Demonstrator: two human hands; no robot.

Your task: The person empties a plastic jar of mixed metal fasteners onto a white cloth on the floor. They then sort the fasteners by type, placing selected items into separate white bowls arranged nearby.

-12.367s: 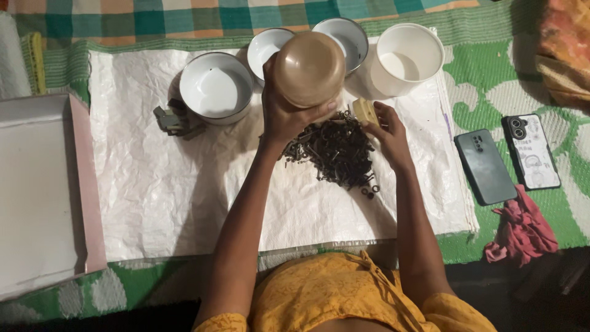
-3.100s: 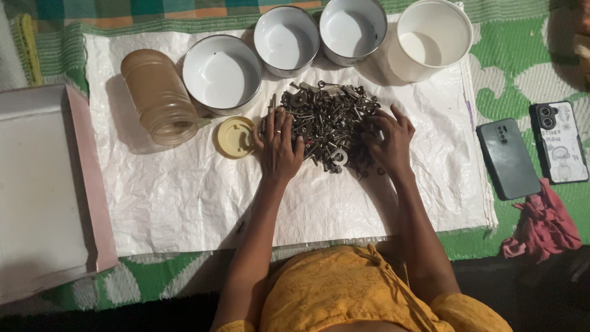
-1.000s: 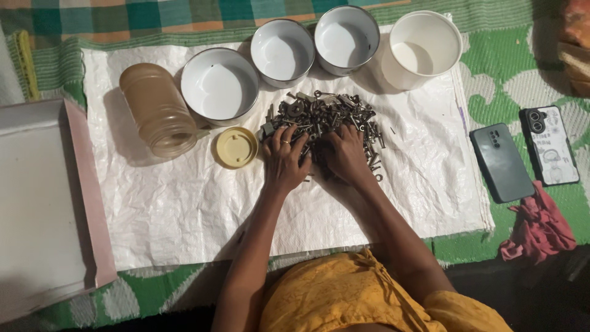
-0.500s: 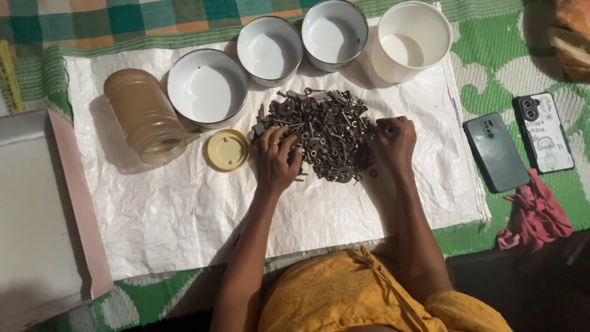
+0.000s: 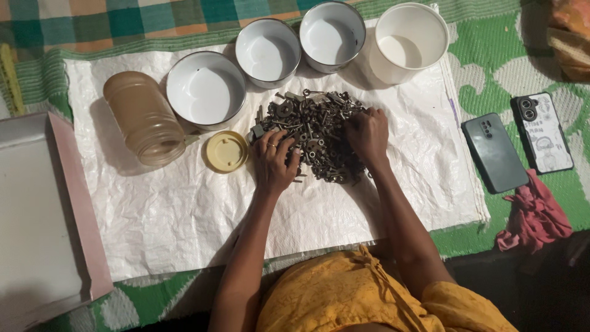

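Both hands are working a heap of dark metal screws, nuts and washers (image 5: 313, 132) on a crinkled white plastic sheet (image 5: 184, 209).

Head view: the left hand (image 5: 275, 161) is resting on the heap's near-left edge, fingers (image 5: 289, 144) spread flat across the pieces; the right hand (image 5: 367, 132) is pressing on its right side, fingers curled under, and whether they are pinching anything I cannot tell. The heap is lying mid-sheet, just below three white enamel bowls (image 5: 206, 89) and a white plastic tub (image 5: 410, 40), near a round yellow lid (image 5: 225, 151) and a toppled translucent brown jar (image 5: 142, 117). My judgement: sweeping too hard could be scattering small washers off the sheet onto the green woven mat (image 5: 479, 80), and sharp threads could be nicking fingertips.
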